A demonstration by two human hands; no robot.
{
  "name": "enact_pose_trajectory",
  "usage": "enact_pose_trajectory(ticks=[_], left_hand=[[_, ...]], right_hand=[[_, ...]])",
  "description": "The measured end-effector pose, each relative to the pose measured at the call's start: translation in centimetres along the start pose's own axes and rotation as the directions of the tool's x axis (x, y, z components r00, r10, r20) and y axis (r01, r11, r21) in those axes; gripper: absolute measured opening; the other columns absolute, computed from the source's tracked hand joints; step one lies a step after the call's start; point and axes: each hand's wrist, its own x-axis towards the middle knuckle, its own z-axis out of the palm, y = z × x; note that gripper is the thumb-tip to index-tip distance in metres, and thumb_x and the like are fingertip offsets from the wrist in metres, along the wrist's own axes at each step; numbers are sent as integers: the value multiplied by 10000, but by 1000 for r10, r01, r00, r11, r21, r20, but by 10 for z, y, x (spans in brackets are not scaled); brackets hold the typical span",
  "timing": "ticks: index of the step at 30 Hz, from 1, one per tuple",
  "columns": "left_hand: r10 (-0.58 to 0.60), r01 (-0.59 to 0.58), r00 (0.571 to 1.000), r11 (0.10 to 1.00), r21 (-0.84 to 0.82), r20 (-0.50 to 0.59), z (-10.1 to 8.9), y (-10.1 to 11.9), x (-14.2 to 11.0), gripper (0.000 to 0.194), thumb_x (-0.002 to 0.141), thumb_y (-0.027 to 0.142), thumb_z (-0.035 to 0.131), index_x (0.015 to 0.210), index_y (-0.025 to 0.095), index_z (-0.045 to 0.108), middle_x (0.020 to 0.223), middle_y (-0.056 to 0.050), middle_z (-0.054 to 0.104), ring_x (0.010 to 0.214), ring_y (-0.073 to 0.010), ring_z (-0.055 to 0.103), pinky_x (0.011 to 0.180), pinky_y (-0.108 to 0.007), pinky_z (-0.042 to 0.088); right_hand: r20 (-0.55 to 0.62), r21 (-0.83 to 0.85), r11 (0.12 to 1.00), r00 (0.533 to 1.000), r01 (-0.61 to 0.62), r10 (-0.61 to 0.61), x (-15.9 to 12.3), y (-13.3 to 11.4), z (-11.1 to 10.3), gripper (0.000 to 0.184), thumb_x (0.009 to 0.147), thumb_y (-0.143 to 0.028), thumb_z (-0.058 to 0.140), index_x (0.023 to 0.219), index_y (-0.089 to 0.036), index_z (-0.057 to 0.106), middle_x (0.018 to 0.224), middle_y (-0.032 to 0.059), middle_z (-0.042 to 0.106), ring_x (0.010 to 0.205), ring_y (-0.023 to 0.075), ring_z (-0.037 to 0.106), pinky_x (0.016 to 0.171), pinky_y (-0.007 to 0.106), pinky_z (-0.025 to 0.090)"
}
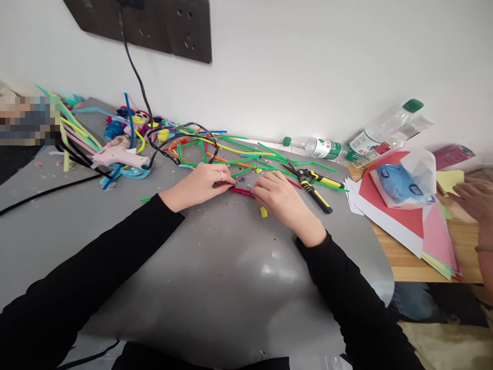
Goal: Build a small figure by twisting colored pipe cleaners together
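A short red pipe cleaner (pixel 242 191) stretches between my two hands, low over the grey table. The fingers of my left hand (pixel 202 185) pinch its left end; a ring sits on one finger. My right hand (pixel 279 198) is closed on the other end, its fingertips partly hidden behind the knuckles. Just below the right fingers lies a small yellow piece (pixel 263 211). To the right of that hand rest black-and-yellow pliers (pixel 310 184), their handles apart. Behind both hands, green pipe cleaners (pixel 234 160) and others in orange and yellow lie in a tangle.
A pink glue gun (pixel 119 155) with a black cord lies at left, near small dolls (pixel 133 121). Plastic bottles (pixel 323 147) lean by the wall. At right are a tissue pack (pixel 402 182), coloured paper (pixel 441 236) and another person's hand (pixel 475 198).
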Motion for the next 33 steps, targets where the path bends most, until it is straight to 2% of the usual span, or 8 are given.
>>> enact_pose_trajectory(ticks=[3, 14, 23, 33], left_hand=[[28, -28, 999, 1000, -8, 46, 3, 0, 0, 261, 1002, 260, 537, 953, 199, 786, 948, -59, 749, 834, -172, 702, 772, -266, 533], [32, -32, 999, 999, 12, 26, 6, 3, 2, 226, 989, 234, 552, 927, 174, 761, 933, -62, 740, 812, -166, 688, 742, -256, 510], [15, -15, 999, 1000, 1, 48, 6, 4, 3, 241, 981, 252, 543, 886, 165, 747, 908, -69, 730, 774, -166, 671, 707, -258, 497], [45, -46, 998, 999, 9, 41, 5, 5, 3, 239, 988, 239, 545, 894, 163, 751, 908, -65, 730, 785, -165, 677, 718, -254, 498]], right_hand=[[6, -25, 1000, 1000, 15, -15, -1, -1, 0, 349, 1059, -107, 415, 819, -208, 647, 803, 60, 563, 815, 224, 456, 838, 368, 388], [35, -130, 991, 999, 35, -31, -1, -3, -1, 312, 1047, -76, 439, 847, -167, 659, 830, 65, 595, 819, 213, 442, 855, 353, 373], [39, -124, 992, 999, 37, -33, 0, -2, 2, 320, 1041, -65, 440, 836, -177, 658, 815, 60, 579, 818, 217, 426, 837, 355, 352], [51, -124, 992, 999, 26, -20, 0, -1, 2, 296, 1041, -80, 466, 840, -174, 663, 821, 62, 582, 823, 218, 433, 834, 353, 347]])
